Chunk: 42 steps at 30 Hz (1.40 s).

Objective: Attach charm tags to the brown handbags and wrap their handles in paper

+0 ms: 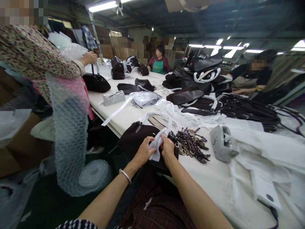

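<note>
A dark brown handbag (pixel 133 137) rests at the near edge of the white table, its handle wrapped in white paper. Over its front hangs a strip of white tissue paper (pixel 156 146). My left hand (pixel 144 149) pinches the strip's left edge between thumb and fingers. On the other side, my right hand (pixel 167 147) is closed on the strip's right edge, its fingertips partly hidden. Just right of the bag lies a heap of patterned straps with metal rings (pixel 193 144).
A grey tape dispenser (pixel 220 143) stands to the right, another tape dispenser (pixel 113 97) farther left. Dark handbags (pixel 190 95) are piled across the table. Bubble wrap (pixel 69 136) hangs at left beside a person holding a bag (pixel 96 82). Two other people sit beyond.
</note>
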Tool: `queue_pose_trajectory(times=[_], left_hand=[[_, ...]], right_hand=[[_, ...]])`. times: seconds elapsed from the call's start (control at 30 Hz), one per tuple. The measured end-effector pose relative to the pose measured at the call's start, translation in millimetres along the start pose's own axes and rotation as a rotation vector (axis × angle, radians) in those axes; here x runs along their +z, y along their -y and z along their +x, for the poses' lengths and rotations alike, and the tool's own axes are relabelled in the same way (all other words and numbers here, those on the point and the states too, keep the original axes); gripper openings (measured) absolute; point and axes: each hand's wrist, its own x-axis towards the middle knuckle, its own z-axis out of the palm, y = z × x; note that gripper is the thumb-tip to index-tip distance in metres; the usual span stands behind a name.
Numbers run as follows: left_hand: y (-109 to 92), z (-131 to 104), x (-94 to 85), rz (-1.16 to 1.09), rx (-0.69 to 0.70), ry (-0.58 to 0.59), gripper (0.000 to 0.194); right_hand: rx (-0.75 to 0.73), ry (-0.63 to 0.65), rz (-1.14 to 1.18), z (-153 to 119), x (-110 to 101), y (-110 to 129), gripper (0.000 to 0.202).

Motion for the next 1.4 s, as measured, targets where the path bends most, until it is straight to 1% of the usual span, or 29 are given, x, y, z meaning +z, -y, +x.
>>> queue_pose_trajectory(times=[0.07,0.13,0.23,0.33,0.47,0.53,0.6,0.7,0.77,0.8,0.87,0.97,1.0,1.07,1.13,1.2,1.23,1.27,1.33,1.37,1.4], left_hand=[[1.9,-7.9,1.5,0.056,0.097,-0.007,0.032],[1.7,-10.9,3.4,0.103,0.104,0.007,0.026],[-2.4,-10.6,4.7,0.156,0.052,0.025,0.021],[-10.6,-10.6,4.4,0.199,0.012,0.033,0.012],[-23.7,-10.4,6.4,0.306,-0.141,0.014,0.037],[-27.9,-8.8,9.0,0.363,-0.216,0.014,0.041],[-29.4,-6.7,11.8,0.402,-0.255,0.017,0.037],[-26.9,-4.4,12.6,0.42,-0.258,-0.003,0.022],[-23.3,-4.3,7.8,0.369,-0.231,-0.023,0.014],[-21.3,-4.8,3.5,0.322,-0.215,-0.023,0.013],[-17.1,-7.2,-7.6,0.203,-0.196,0.007,0.013],[-11.3,-13.3,-23.0,0.044,-0.222,0.063,0.017],[-9.3,-15.5,-25.9,0.013,-0.233,0.07,0.019],[-4.7,-19.2,-27.8,-0.021,-0.242,0.039,0.02],[0.2,-21.3,-26.7,-0.074,-0.259,-0.026,0.026],[3.2,-21.6,-26.4,-0.181,-0.32,-0.052,0.043],[3.4,-21.2,-27.3,-0.237,-0.355,-0.021,0.05],[2.5,-20.5,-29.1,-0.28,-0.384,0.044,0.053],[-2.1,-19.0,-34.0,-0.311,-0.418,0.203,0.046],[-5.3,-18.4,-36.3,-0.307,-0.42,0.266,0.041],[-8.5,-17.9,-38.1,-0.306,-0.414,0.305,0.037]], right_hand=[[0.024,-0.027,0.008,-3.5,0.0,-1.7,0.036],[0.037,-0.042,0.012,-5.7,0.7,-2.3,0.037],[0.024,-0.062,0.006,-7.1,2.2,-3.8,0.037],[-0.008,-0.098,-0.016,-6.8,3.6,-7.4,0.036],[-0.02,-0.128,-0.05,-4.5,3.3,-11.4,0.035],[-0.011,-0.124,-0.051,-3.9,2.6,-11.3,0.035],[-0.004,-0.113,-0.042,-4.6,2.3,-9.9,0.033],[0.013,-0.092,-0.013,-7.5,2.2,-6.6,0.032],[0.039,-0.071,0.011,-9.4,1.5,-3.9,0.034],[0.055,-0.055,0.023,-10.0,0.7,-2.3,0.035],[0.085,-0.017,0.042,-10.5,-2.0,1.5,0.036],[0.149,0.053,0.056,-10.3,-6.8,7.8,0.038],[0.175,0.076,0.057,-10.3,-8.1,9.6,0.038],[0.211,0.107,0.056,-10.8,-9.9,11.9,0.039],[0.209,0.1,0.062,-11.9,-10.3,11.9,0.04],[0.193,0.08,0.079,-12.7,-9.6,10.2,0.04],[0.188,0.074,0.087,-12.9,-8.9,9.2,0.04],[0.187,0.072,0.091,-13.0,-8.1,8.5,0.039],[0.202,0.073,0.083,-13.2,-6.4,9.7,0.036],[0.222,0.081,0.073,-13.6,-5.7,12.0,0.035],[0.249,0.093,0.066,-14.6,-5.3,15.6,0.033]])
